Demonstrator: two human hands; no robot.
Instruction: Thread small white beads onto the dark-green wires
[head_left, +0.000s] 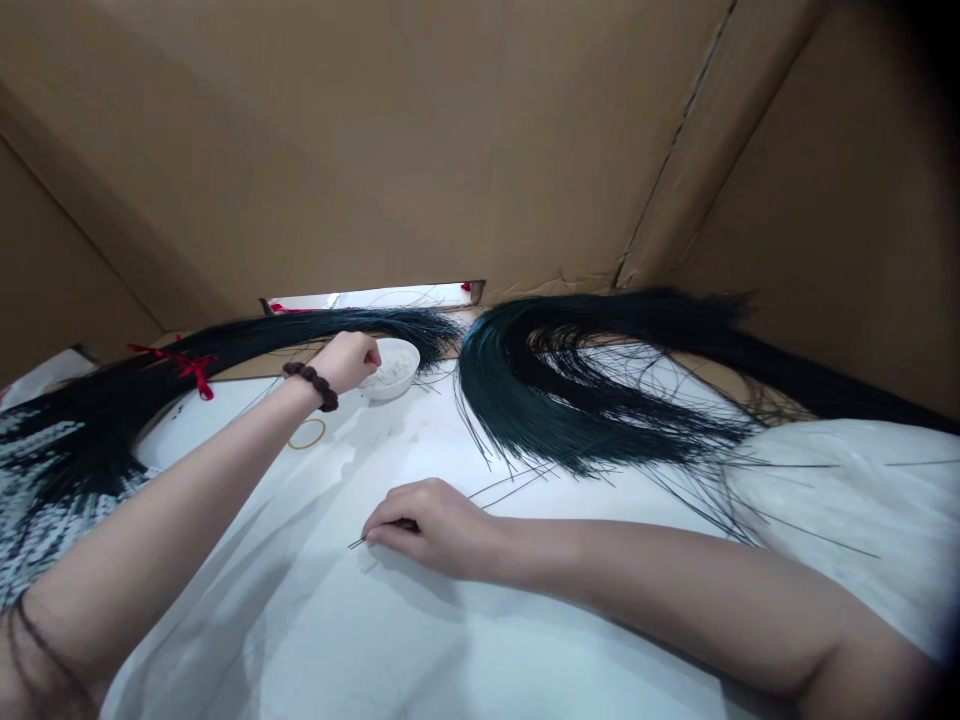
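Note:
My left hand (350,360), with a dark beaded bracelet on the wrist, is over the left side of a small white bowl (397,372). Its fingers are curled together, and whatever they may hold is hidden. Small white bits (389,370) lie in the bowl. Nearer to me, my right hand (427,525) rests low over the white surface, thumb and fingers pinched on thin dark strands (357,543). Their short ends poke out to the left of the fingertips, and long thin lengths trail behind the hand toward the right.
A thick curved bundle of dark green strands (495,385) lies at the right. Another bundle (247,340), tied with red ribbon (196,368), stretches left toward many white-tipped strands (45,500). A yellow ring (307,434) lies near the bowl. Cardboard walls (450,150) stand behind; white plastic (847,500) bulges at right.

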